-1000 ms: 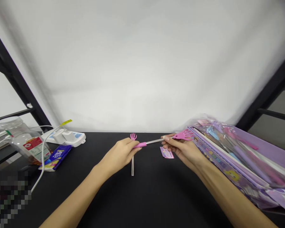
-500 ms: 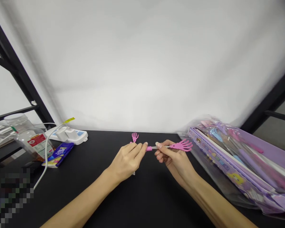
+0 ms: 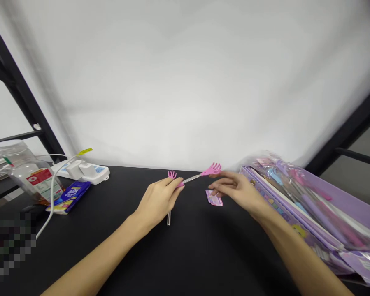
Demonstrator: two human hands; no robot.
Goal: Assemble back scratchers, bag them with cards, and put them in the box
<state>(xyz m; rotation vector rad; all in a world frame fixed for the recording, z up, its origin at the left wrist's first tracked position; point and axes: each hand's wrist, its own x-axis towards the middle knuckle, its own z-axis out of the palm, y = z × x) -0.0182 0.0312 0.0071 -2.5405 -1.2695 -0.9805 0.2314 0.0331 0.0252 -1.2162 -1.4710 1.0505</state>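
My left hand (image 3: 158, 199) is closed around the pink handle of a telescopic back scratcher (image 3: 192, 179). Its silver rod points right and ends in a pink claw shaped like a small hand. Just right of that claw, my right hand (image 3: 237, 189) has its fingers apart; whether a fingertip touches the claw I cannot tell. Beneath the left hand lies a second pink back scratcher (image 3: 168, 218), its middle hidden, its claw showing beyond and its rod end nearer me. A small pink and purple card (image 3: 215, 197) lies on the black table under my right fingers.
On the right a purple box (image 3: 283, 205) in clear plastic holds several coloured back scratchers. To the left stand a clear plastic jar (image 3: 38, 176), a white power strip (image 3: 95, 173) with plugs and cable, and a blue snack packet (image 3: 73, 195). A pale wall (image 3: 185, 82) rises behind.
My right hand has let go of the rod and moved slightly right. The held back scratcher now tilts up to the right, with more rod showing. The card has come into view.
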